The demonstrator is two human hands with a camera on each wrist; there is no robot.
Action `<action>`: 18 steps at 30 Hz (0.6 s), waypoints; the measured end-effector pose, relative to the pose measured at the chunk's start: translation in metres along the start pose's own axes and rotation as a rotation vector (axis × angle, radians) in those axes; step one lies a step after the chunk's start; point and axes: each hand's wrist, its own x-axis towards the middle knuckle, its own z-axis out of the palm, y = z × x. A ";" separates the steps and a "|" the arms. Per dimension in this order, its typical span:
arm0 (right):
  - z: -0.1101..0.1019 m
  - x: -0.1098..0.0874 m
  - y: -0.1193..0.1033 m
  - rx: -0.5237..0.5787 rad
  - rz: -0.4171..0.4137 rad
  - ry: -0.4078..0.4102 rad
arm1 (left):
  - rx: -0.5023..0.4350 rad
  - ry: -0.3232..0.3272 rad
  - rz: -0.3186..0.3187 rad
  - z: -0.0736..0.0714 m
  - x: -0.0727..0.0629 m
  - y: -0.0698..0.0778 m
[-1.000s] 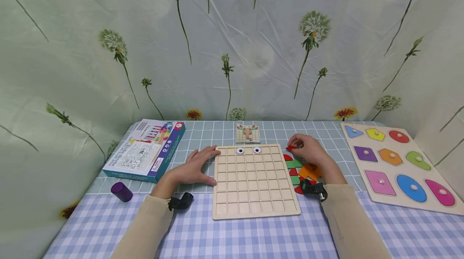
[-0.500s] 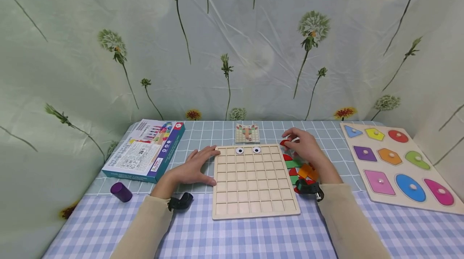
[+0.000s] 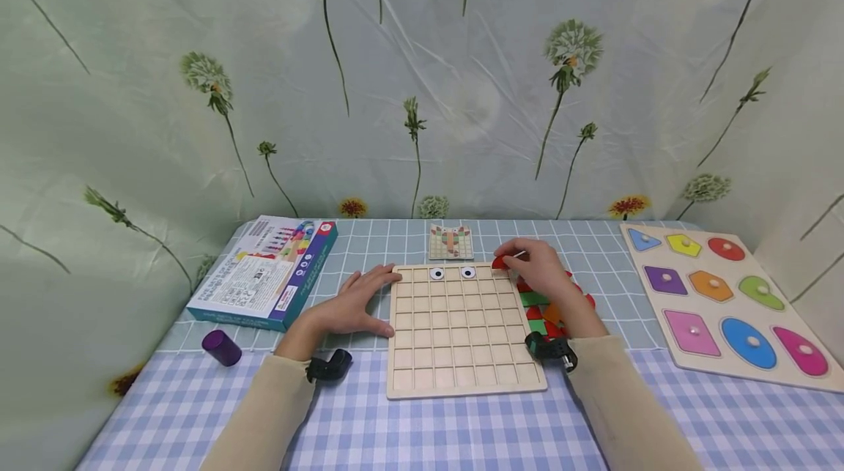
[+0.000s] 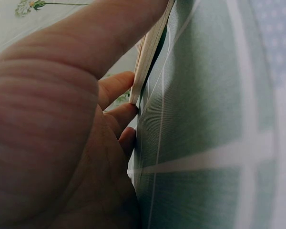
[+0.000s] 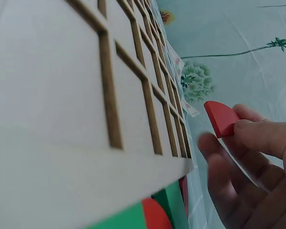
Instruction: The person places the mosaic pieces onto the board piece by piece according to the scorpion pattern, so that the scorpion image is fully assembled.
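My right hand (image 3: 539, 267) pinches a red quarter-circle piece (image 5: 221, 119) between thumb and fingers. It holds this piece over the top right corner of the wooden grid board (image 3: 461, 326); in the right wrist view a gap shows between piece and board. Two round eye pieces (image 3: 437, 275) lie in the board's top row. Fingers spread, my left hand (image 3: 349, 307) touches the board's left edge with thumb and fingertips. Beneath my right forearm lies a loose pile of red, green and orange pieces (image 3: 535, 298), partly hidden.
A small pattern card (image 3: 451, 242) stands behind the board. To the left are a box (image 3: 260, 273) and a purple cylinder (image 3: 221, 349). A knobbed shape puzzle (image 3: 719, 310) lies at the right.
My right hand has moved left with the red quarter-circle piece, from above the pile to the board's top right corner. My left hand has stayed in place.
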 end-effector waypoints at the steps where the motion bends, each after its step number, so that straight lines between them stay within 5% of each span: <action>1: 0.001 0.000 -0.001 -0.010 -0.009 0.005 | 0.000 -0.002 -0.003 0.000 0.000 0.000; 18: 0.019 0.004 0.001 -0.058 -0.061 0.019 | 0.003 0.005 0.002 -0.001 0.001 0.004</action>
